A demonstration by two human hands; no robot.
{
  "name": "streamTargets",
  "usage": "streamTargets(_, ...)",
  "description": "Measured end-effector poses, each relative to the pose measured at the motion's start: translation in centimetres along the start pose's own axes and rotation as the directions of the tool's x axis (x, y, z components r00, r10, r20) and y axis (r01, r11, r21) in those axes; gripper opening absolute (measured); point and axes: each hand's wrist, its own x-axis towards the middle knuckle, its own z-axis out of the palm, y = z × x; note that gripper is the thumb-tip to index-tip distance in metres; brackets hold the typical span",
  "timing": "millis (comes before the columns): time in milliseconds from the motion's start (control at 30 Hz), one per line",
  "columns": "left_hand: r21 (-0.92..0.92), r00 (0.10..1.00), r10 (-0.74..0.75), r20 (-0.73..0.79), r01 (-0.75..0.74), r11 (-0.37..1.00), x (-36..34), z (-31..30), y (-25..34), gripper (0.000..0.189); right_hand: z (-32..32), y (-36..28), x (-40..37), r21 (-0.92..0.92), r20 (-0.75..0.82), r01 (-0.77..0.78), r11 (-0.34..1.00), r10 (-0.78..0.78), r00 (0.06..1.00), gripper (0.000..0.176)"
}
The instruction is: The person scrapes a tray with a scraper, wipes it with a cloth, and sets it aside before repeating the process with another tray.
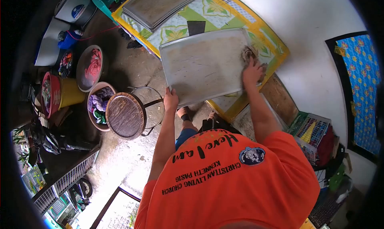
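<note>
A large, flat metal baking tray (206, 67) with a raised rim lies tilted on the patterned tablecloth, its near left corner jutting past the table edge. My left hand (171, 99) grips that corner, thumb on top and fingers curled under the rim. Toward the tray's right end, my right hand (253, 73) presses a crumpled brownish rag (248, 53) against the surface near the rim. Faint scratches and dull stains show on the metal. Behind it, a stack of similar trays (164, 5) rests at the table's far left, with a small dark square piece (196, 27) nearby.
A round wooden stool (126, 116) stands left of me. Beyond it are a basin of clothes (93, 124), a metal basin with pink cloth (79, 79) and a yellow bucket (72, 92). A white wall (308, 65) borders the table's right; crates (314, 129) sit lower right.
</note>
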Motion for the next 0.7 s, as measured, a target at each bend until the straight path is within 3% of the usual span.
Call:
streamTargets(67,0.010,1.000,0.001,0.009,-0.001,1.000,0.3,0.0,-0.1,0.039,1.2,-4.0,-2.3,0.065,0.078,0.005,0.998,-0.010,0.997,0.028)
streamTargets(100,0.001,1.000,-0.010,0.010,0.010,1.000,0.2,0.0,0.0,0.039,1.4,-7.1,-4.8,0.034,0.158,0.102,0.994,-0.106,0.982,0.020)
streamTargets(133,-0.006,1.000,-0.023,0.013,0.023,1.000,0.1,0.0,0.1,0.039,2.9,-9.3,-7.2,0.165,0.144,0.221,0.961,-0.246,0.959,0.019)
streamTargets(167,-0.011,0.999,-0.031,0.015,0.032,0.999,0.1,-0.1,0.1,0.039,2.2,-11.9,-9.4,0.198,0.210,0.346,0.917,-0.385,0.899,0.021)
streamTargets(233,-0.068,0.999,0.038,0.005,-0.038,0.997,0.7,0.3,-0.8,0.039,-2.9,-16.2,-12.1,0.345,0.156,0.597,0.724,-0.671,0.724,0.031)
streamTargets(333,-0.059,0.999,0.049,0.010,-0.048,0.997,0.8,0.0,-1.1,0.039,-4.2,-16.1,-13.3,0.441,0.101,0.645,0.624,-0.748,0.656,0.039)
streamTargets(433,-0.042,0.999,0.035,0.038,-0.034,0.999,1.4,-0.1,-1.1,0.039,-5.4,-11.9,-11.0,0.220,0.235,0.538,0.814,-0.579,0.780,0.045)
streamTargets(500,-0.044,0.998,0.048,0.050,-0.046,0.998,1.8,-0.1,-1.4,0.039,-6.0,-7.9,-8.5,0.049,0.111,0.455,0.889,-0.458,0.882,0.043)
streamTargets(567,-0.032,0.998,0.057,0.029,-0.056,0.998,1.4,-0.6,-0.6,0.040,-9.2,-6.0,-6.3,-0.031,0.097,0.145,0.989,-0.142,0.985,0.041)
streamTargets(633,-0.018,0.998,0.065,0.023,-0.064,0.998,1.5,-0.4,-0.7,0.041,-8.6,-2.7,-4.6,-0.282,0.170,-0.056,0.958,0.107,0.980,0.040)
streamTargets(700,0.003,0.997,0.072,0.034,-0.072,0.997,1.8,-0.4,-0.9,0.042,-8.1,-2.1,-4.4,-0.277,0.254,-0.156,0.948,0.229,0.940,0.039)
